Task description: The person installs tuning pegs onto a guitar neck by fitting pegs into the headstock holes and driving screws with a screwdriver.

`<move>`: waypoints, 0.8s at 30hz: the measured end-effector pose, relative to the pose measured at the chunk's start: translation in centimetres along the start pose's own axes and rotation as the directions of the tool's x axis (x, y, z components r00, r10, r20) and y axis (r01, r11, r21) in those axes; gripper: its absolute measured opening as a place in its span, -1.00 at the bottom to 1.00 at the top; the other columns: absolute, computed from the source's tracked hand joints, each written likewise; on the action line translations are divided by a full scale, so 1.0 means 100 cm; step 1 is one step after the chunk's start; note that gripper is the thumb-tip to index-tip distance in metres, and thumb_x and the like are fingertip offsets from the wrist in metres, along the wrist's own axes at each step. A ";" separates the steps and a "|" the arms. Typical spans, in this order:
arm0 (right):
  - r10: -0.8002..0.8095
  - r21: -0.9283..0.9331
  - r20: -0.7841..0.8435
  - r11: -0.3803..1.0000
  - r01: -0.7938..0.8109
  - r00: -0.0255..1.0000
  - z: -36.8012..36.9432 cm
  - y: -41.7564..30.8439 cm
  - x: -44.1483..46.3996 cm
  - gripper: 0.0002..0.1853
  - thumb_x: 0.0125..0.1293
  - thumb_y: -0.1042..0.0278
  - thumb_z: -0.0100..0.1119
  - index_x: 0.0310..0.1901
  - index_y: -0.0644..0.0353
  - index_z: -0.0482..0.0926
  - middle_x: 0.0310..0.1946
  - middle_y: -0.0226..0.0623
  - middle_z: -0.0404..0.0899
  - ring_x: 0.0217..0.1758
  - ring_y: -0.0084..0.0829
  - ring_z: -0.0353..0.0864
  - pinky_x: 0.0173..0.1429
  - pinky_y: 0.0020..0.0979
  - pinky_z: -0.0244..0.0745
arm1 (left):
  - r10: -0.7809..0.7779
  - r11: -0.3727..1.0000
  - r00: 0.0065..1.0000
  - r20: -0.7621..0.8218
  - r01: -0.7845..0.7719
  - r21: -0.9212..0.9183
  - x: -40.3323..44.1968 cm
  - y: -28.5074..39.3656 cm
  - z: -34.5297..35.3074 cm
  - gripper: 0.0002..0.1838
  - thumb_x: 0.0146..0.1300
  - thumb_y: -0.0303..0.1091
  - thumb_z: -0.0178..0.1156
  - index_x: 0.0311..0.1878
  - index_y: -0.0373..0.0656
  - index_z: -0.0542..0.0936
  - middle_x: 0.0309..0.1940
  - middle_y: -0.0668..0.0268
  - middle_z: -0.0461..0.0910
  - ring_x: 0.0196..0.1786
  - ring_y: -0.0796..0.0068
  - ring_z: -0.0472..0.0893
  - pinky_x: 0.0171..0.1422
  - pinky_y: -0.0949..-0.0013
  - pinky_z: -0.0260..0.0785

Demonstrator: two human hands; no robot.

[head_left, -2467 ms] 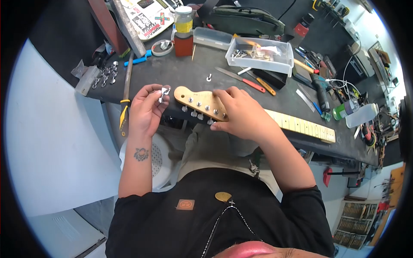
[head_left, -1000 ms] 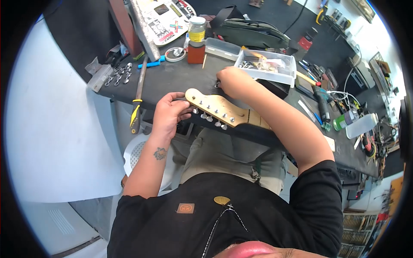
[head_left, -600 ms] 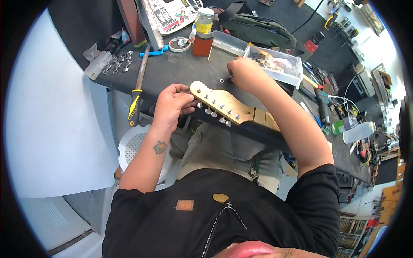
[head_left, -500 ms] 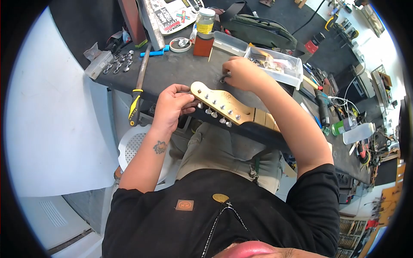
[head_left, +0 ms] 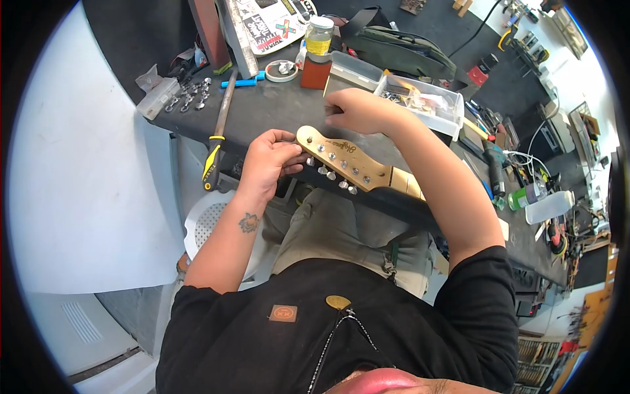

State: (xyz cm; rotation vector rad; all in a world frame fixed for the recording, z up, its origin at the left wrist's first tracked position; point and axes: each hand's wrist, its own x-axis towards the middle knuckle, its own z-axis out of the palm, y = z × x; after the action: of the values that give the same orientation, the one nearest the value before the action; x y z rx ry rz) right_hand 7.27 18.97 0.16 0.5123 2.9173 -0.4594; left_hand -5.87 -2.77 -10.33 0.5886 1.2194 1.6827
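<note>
A guitar neck (head_left: 403,181) reaches in from the right, its pale wooden headstock (head_left: 338,154) face up with dark script lettering. Metal posts stand along it, and tuning machines (head_left: 331,175) stick out from the near edge. My left hand (head_left: 272,161) is closed at the headstock's tip, thumb on the near edge and fingers partly hidden beneath. By the tip, a hole (head_left: 309,140) looks dark. Above the bench, beyond the headstock, my right hand (head_left: 348,110) has its fingers curled together; anything in them is hidden and slightly blurred.
On the dark bench (head_left: 262,115) lie several loose tuning machines (head_left: 190,95), a yellow-handled file (head_left: 213,161) and a blue tool (head_left: 243,81). A glass jar (head_left: 319,39) stands on a red-brown block (head_left: 315,72). A clear parts box (head_left: 446,115) sits behind my right wrist.
My right hand has lifted off the bench top and moved left, toward the headstock tip. My left hand stays at the headstock, and the view has shifted slightly.
</note>
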 end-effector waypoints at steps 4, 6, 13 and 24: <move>-0.126 0.249 -0.026 0.960 0.129 0.992 0.000 -0.030 -0.012 -0.70 0.46 0.22 0.52 0.02 0.27 0.74 -0.20 -0.22 0.81 -0.12 -0.29 0.77 0.03 -0.21 0.62 | -0.014 0.999 1.000 -0.023 0.014 0.037 0.001 0.002 0.003 -0.73 0.50 -0.47 0.37 0.18 -0.26 0.59 -0.04 0.18 0.86 -0.03 0.38 0.89 -0.05 0.39 0.75; -0.140 0.263 -0.041 0.954 0.146 0.989 0.005 -0.033 -0.012 -0.72 0.46 0.23 0.51 0.01 0.27 0.74 -0.21 -0.24 0.80 -0.12 -0.32 0.75 0.02 -0.23 0.61 | -0.006 1.000 1.000 -0.020 0.007 0.030 0.002 0.003 0.003 -0.73 0.50 -0.48 0.37 0.17 -0.28 0.59 -0.07 0.16 0.86 -0.04 0.37 0.90 -0.08 0.38 0.75; -0.143 0.210 -0.176 0.961 0.179 0.974 0.011 -0.033 -0.014 -0.81 0.49 0.28 0.46 -0.01 0.18 0.79 -0.26 -0.28 0.76 -0.16 -0.34 0.72 -0.02 -0.22 0.62 | -0.008 0.999 1.000 -0.024 0.009 0.043 0.001 0.004 0.003 -0.73 0.50 -0.47 0.37 0.17 -0.26 0.59 -0.06 0.18 0.86 -0.03 0.37 0.90 -0.06 0.38 0.75; -0.007 -0.434 -0.142 0.899 -0.056 0.990 0.010 0.048 -0.023 -0.71 0.37 0.26 0.52 0.10 0.03 0.85 0.05 -0.28 0.77 0.35 -0.10 0.62 0.44 0.07 0.57 | -0.006 0.999 1.000 -0.024 0.007 0.038 0.001 0.001 0.001 -0.70 0.48 -0.47 0.36 0.20 -0.26 0.58 -0.03 0.18 0.82 -0.06 0.39 0.87 -0.05 0.36 0.77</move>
State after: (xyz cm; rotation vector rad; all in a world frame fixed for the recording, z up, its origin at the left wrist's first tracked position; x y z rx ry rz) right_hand 11.15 22.20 -1.68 0.5285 3.0012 0.2502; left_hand -5.86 -2.60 -10.24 0.5887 1.2712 1.6684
